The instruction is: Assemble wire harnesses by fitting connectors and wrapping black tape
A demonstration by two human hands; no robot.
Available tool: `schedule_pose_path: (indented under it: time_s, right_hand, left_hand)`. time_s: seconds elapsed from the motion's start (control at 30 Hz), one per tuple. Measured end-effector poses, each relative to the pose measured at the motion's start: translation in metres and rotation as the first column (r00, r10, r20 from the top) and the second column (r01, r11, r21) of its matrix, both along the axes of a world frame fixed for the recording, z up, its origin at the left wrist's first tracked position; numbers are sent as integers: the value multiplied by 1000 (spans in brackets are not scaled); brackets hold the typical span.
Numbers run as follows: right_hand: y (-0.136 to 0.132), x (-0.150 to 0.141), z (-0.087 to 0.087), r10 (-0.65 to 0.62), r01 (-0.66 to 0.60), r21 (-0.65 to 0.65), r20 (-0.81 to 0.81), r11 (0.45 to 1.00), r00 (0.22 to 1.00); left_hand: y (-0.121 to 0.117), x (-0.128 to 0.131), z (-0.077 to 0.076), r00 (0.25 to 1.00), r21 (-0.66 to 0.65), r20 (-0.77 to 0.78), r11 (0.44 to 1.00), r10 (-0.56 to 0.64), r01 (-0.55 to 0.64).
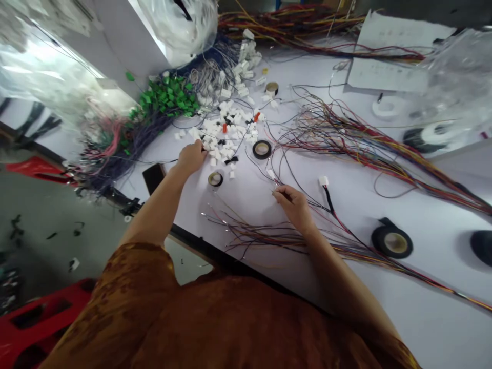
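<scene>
Pinching a thin dark wire (282, 193) in my closed right hand (294, 206), I have my grip close to its end, the surest place on so fine a strand. My left hand (191, 157) lies curled at the edge of the pile of white plastic connectors (226, 136); whether it holds one, I cannot tell. Loose multicoloured wires (265, 237) fan across the white surface (434, 318) nearer me than the pile.

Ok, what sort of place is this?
Probably a wire-harness assembly bench in a workshop or small factory: there are coloured wires spread out in bunches, heaps of white connector housings, and rolls of black electrical tape.
</scene>
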State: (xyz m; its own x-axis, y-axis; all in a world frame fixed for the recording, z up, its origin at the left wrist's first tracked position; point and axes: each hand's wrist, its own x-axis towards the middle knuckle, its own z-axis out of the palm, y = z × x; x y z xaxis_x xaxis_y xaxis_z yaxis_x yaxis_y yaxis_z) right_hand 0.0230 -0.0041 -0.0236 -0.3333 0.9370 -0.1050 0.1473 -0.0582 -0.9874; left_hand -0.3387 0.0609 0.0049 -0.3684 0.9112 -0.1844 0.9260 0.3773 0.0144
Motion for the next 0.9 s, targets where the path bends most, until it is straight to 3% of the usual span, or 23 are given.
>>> schedule_pose_path:
  time_s: [0.1, 0.27, 0.47, 0.7, 0.77, 0.83, 0.87, 0.9]
  right_hand:
    - [0, 1, -2, 7, -7, 26, -7, 1000, 1000]
    - [0, 2, -4, 9, -7, 79, -21, 997, 1000]
    - [0, 2, -5, 6, -5, 100, -13, 995, 1000]
    - [0, 1, -5, 3, -2, 89, -16, 996, 1000]
    - [0, 2, -5, 9, -7, 87, -26, 996, 1000]
    - [1, 2, -5, 20, -18, 82, -30, 997, 999]
    - [1, 2, -5, 25, -23, 78, -33, 997, 999]
    - [1, 2, -4, 29, -26, 73, -37, 997, 999]
  left_hand:
    - [0, 0, 1, 1000, 10, 0, 1000, 1, -1]
    - [-11, -7, 5, 995, 152, 95, 988, -17, 3]
    - [-21, -26, 10, 928, 284, 371, 954, -20, -93]
    - [-14, -31, -5, 964, 252, 150, 951, -221, 179]
    - [-14, -23, -2, 967, 302, 170, 944, -191, 133]
    - [-19, -7, 3, 932, 404, 330, 915, -151, 6]
    - [-23, 6, 5, 873, 438, 463, 896, -154, -74]
    - [-28, 22, 6, 767, 442, 618, 883, -174, -156]
